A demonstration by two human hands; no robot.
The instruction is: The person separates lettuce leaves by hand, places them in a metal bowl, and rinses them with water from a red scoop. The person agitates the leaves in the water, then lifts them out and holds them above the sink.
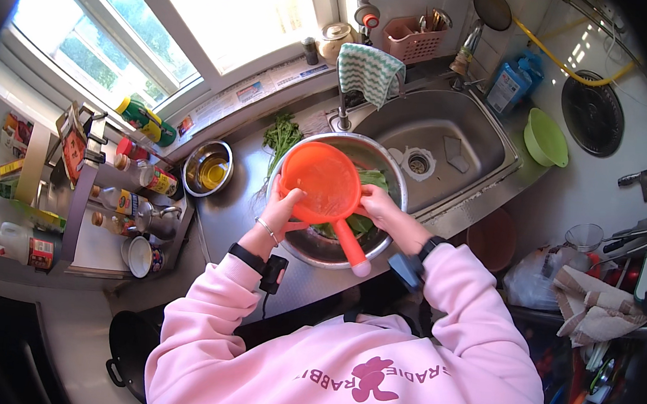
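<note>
An orange plastic dipper (325, 179) with a long handle is held over a large stainless steel basin (397, 208). My left hand (282, 213) grips the dipper's left rim, thumb over the edge. At the right rim, the fingers of my right hand (378, 205) are closed on the dipper too. Its handle points down toward my body. Another orange part shows below my left hand; what it belongs to is unclear. Green leafy vegetables (373, 178) lie in the basin, partly hidden by the dipper. A bunch of leafy herbs (283, 135) rests on the counter, left of the basin.
The steel sink (480, 129) adjoins the basin at the right, its faucet draped with a striped cloth (369, 73). A metal bowl of yellow liquid (209, 170) stands at the left beside shelved bottles. A green plastic bowl (545, 138) sits right of the sink.
</note>
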